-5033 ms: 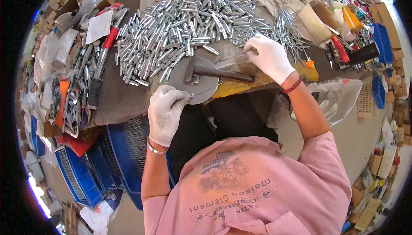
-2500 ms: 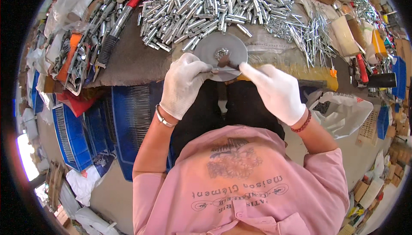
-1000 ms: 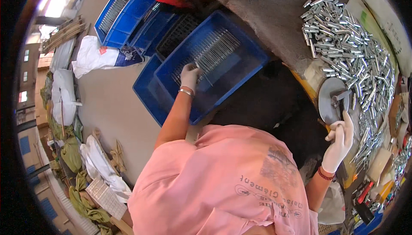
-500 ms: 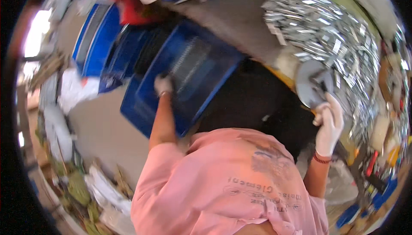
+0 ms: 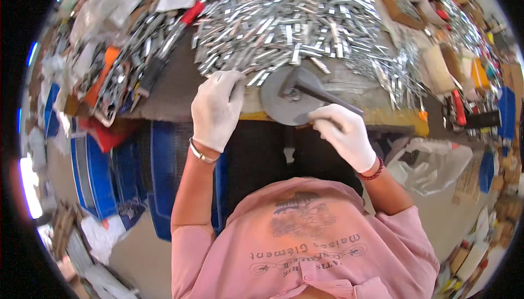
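Observation:
My left hand (image 5: 217, 111), in a white glove, is at the near edge of a large heap of short shiny metal strips (image 5: 305, 21). Its fingers are curled together, and whatever they may hold is hidden. A round grey metal disc (image 5: 273, 94) lies at the table's front edge, with a dark hammer (image 5: 319, 93) resting across it. My right hand (image 5: 349, 135), gloved too, is at the disc's right rim, just below the hammer's handle. Its fingers are bent and pressed together; I cannot make out whether they grip the handle or a small piece.
Tools and metal parts, among them an orange-handled one (image 5: 103, 70), crowd the table's left. Blue crates (image 5: 164, 190) stand below the table on the left. On the right are a cardboard box (image 5: 401, 7), a red-handled tool (image 5: 458, 108) and a clear plastic bag (image 5: 431, 162).
My left hand has come up out of a blue crate to the strip heap. The view has swung round toward the table. My right hand remains close to the disc and hammer.

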Tool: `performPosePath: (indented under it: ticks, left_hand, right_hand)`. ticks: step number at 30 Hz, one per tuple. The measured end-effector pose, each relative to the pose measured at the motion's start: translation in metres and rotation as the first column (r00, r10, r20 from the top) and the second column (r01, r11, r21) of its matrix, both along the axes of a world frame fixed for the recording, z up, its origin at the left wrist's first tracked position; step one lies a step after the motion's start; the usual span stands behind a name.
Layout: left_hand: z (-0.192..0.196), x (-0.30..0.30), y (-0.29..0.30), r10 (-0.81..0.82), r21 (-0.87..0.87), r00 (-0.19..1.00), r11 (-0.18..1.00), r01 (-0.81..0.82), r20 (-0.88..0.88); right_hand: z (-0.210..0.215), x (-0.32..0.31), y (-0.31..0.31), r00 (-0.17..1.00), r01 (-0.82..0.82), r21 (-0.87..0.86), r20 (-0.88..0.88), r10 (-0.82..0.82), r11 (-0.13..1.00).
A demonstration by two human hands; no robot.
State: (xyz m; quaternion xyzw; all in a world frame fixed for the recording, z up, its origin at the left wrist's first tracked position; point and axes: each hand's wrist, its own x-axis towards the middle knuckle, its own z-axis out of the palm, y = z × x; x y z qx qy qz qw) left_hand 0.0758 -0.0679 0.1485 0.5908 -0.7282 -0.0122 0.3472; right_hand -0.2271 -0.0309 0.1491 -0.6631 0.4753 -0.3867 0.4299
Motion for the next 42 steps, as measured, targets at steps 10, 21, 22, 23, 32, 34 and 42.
performPosePath:
  ticks: [10,21,22,23,32,34,42]
  left_hand:
    - [0.000,-0.012,-0.013,0.057,0.219,0.985,0.976,-0.020,-0.164]
    - [0.003,-0.012,0.035,0.119,0.314,0.378,0.799,0.512,-0.918]
    - [0.005,-0.016,0.033,0.125,0.403,0.509,0.778,0.482,-0.852]
    - [0.008,-0.019,0.031,0.151,0.503,0.640,0.760,0.412,-0.753]
    - [-0.010,-0.054,0.019,-0.292,0.111,0.927,0.939,0.325,-0.237]
    - [-0.015,-0.052,0.016,-0.303,0.073,0.917,0.941,0.332,-0.261]
    - [-0.016,-0.050,0.015,-0.256,0.139,0.910,0.939,0.314,-0.327]
  right_hand:
    - [0.010,-0.121,-0.013,0.510,0.362,-0.491,-0.607,-0.609,0.793]
    - [-0.016,-0.153,-0.036,0.328,0.433,-0.472,-0.711,-0.622,0.768]
    - [-0.016,-0.154,-0.034,0.332,0.434,-0.481,-0.700,-0.632,0.761]
    - [-0.016,-0.156,-0.031,0.345,0.427,-0.494,-0.685,-0.642,0.757]
    - [0.016,-0.154,-0.017,0.484,0.437,-0.436,-0.623,-0.614,0.787]
    - [0.027,-0.133,-0.013,0.643,0.421,-0.336,-0.545,-0.538,0.843]
    - [0.007,-0.007,-0.023,0.844,-0.179,-0.369,-0.535,-0.051,0.912]
